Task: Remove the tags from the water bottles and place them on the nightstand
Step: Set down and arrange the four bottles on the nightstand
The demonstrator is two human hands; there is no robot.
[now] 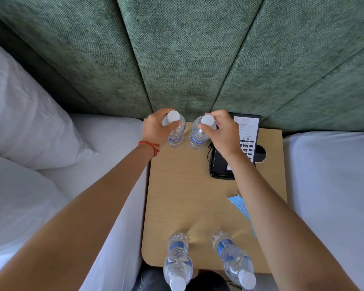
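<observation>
**Gripping two bottles at the back of the nightstand**

Head view: holding the middle of the frame, the left hand [156,128] curls its fingers round the neck of the left bottle [175,131], and the right hand [223,133] pinches the right bottle [200,132] just under its white cap with thumb and fingertips. Both bottles stand upright, just beside each other, at the far edge of the nightstand [183,192] against the green headboard [187,59]. No tag shows on either neck.

At the lower edge of the frame two more bottles [178,259] stand upright on the near edge of the nightstand, apart from each other and untouched; their necks also look bare. Right of centre, a blue card [239,204] lies on the wood, partly under the right forearm (possibly a removed tag, though I cannot tell). A black phone [235,143] sits at the back right, behind the right hand. White bedding [29,143] fills the left side.

As a judgement, the task looks nearly done: four bottles are on the nightstand, and only the release of the back pair seems left.
</observation>
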